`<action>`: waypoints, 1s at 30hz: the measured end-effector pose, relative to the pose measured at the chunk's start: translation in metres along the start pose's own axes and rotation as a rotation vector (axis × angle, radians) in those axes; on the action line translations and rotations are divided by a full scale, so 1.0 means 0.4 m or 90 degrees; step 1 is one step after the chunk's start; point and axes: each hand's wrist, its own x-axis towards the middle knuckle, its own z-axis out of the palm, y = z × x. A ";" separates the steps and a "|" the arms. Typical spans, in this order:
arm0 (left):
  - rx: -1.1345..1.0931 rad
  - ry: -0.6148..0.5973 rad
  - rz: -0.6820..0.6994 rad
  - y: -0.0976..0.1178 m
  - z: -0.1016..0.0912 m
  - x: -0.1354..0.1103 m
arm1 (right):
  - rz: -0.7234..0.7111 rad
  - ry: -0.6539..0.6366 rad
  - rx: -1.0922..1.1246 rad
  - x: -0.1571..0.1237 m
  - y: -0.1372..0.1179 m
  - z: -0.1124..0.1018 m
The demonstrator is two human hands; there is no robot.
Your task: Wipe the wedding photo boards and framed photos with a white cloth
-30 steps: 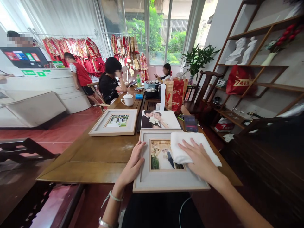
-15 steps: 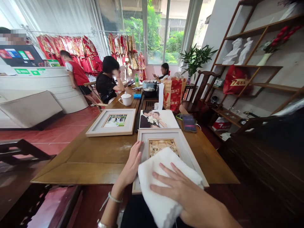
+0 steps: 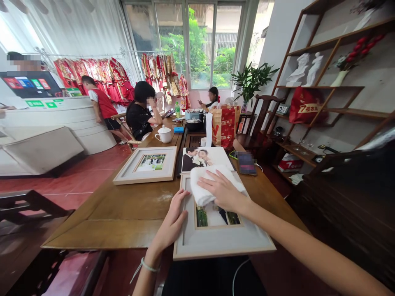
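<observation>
A white-framed wedding photo (image 3: 216,240) lies flat at the near edge of the wooden table (image 3: 129,209). My left hand (image 3: 173,222) rests open on the frame's left border, fingers stretched out. My right hand (image 3: 224,190) presses a folded white cloth (image 3: 202,183) flat onto the upper part of the frame, fingers spread over it. The cloth hides the top of the picture.
A second framed photo (image 3: 147,164) and an unframed print (image 3: 205,158) lie further along the table, with a phone (image 3: 246,163), a white teapot (image 3: 164,134) and a red bag (image 3: 224,125). Several people sit or stand at the far end. Shelves (image 3: 321,86) line the right wall.
My right hand has swept the cloth from the frame's near end up to its far end. My left hand has stayed on the left border.
</observation>
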 end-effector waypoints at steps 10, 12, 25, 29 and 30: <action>-0.024 0.007 -0.024 0.005 -0.001 0.001 | -0.074 -0.041 0.007 0.052 0.024 0.032; -0.026 0.005 -0.028 0.005 -0.001 0.000 | -0.011 -0.034 0.002 0.003 0.046 0.029; 0.001 0.023 -0.018 0.014 0.002 -0.004 | 0.261 -0.014 0.010 -0.101 0.070 0.033; -0.002 0.020 -0.013 0.007 0.004 -0.003 | 0.185 -0.070 0.109 -0.055 -0.025 0.030; -0.004 0.019 -0.014 0.005 0.005 -0.003 | 0.154 -0.079 0.130 -0.053 -0.054 0.031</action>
